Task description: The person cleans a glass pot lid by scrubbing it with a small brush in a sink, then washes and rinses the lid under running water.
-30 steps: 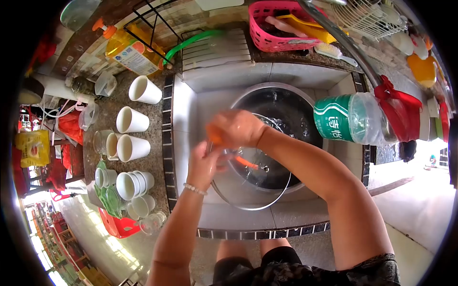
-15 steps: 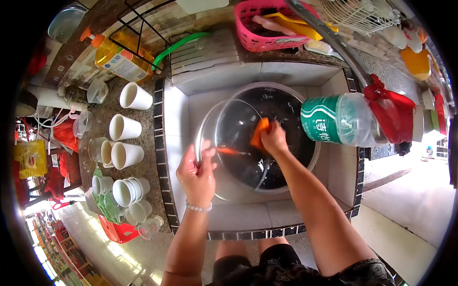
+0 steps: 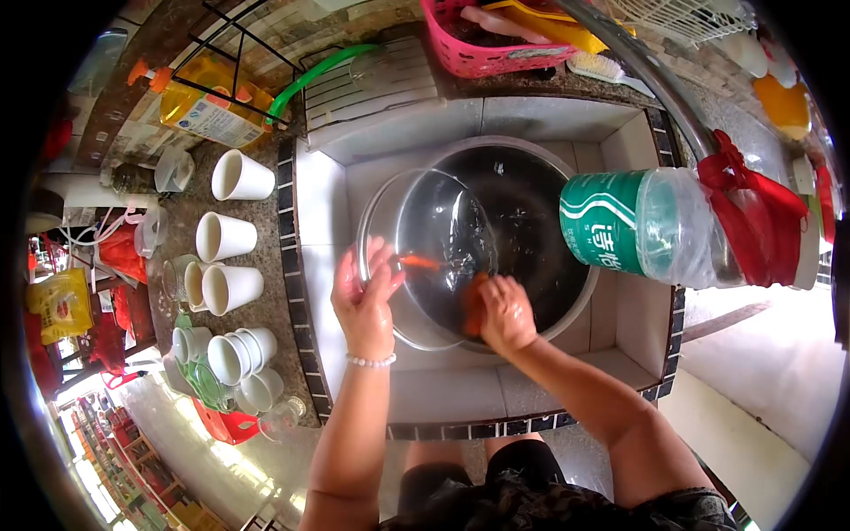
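Observation:
My left hand (image 3: 364,296) grips the left rim of a clear, round, see-through bowl (image 3: 423,221), thumb on one side and fingers on the other. The bowl is tilted, and an orange streak shows through it. My right hand (image 3: 508,314) is closed round an orange cloth (image 3: 475,305) at the bowl's lower right edge. How far the cloth touches the bowl is blurred. Beneath both hands, a large round basin (image 3: 580,305) of dark-looking water stands in the tiled sink (image 3: 443,396).
White cups (image 3: 232,288) line the left counter, near a yellow detergent bottle (image 3: 212,111). A cut plastic bottle with a green label (image 3: 606,219) hangs from the tap (image 3: 642,66) by red cloth (image 3: 761,212). Behind the sink sit a pink basket (image 3: 478,60) and a brush (image 3: 602,69).
My right hand has moved down toward me with the orange cloth, to the bowl's lower edge. My left hand keeps its grip, and the bowl has shifted slightly. The view has moved a little.

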Demonstrator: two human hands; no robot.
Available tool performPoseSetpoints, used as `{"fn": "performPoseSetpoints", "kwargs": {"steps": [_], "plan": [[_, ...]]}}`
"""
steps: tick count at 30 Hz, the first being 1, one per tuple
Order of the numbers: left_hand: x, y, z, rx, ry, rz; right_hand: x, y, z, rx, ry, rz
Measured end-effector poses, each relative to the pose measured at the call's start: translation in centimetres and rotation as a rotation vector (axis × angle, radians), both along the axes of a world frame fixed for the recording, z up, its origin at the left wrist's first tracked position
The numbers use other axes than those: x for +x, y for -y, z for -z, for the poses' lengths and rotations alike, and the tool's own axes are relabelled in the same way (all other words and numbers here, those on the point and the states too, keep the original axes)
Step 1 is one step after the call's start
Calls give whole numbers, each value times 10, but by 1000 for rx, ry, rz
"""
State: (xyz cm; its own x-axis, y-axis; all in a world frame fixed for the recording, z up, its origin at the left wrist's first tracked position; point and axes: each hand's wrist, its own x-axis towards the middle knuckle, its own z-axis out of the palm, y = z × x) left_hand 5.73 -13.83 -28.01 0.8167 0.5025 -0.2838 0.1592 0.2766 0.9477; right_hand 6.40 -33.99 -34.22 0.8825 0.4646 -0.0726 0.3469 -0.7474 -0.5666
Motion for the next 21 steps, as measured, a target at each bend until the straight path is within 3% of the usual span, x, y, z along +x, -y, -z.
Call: {"fn": "performPoseSetpoints", "kwargs": {"steps": [2,7,10,14,16,18,19,21], "plan": [[3,4,4,-76,52,0,-30,-5,13,239,114,-15],[7,3,-2,-148,-56,69,-14,-59,-47,763,-62,-34],[0,-13,14,-182,-4,134,25,-89,-34,789,68,-134],[-9,-7,2,-255,2,121,63,-99,-5,476,191,-159],[-16,-1,1,-209,-70,52,85,-100,4,69,-77,-6],[-17,5,-4,-191,-70,39,95,-79,40,160,416,12],[-16,6,-6,-196,-77,31,94,-73,29,-86,188,45],[-16,7,-6,-210,-59,7,79,-48,38,-165,187,87]]}}
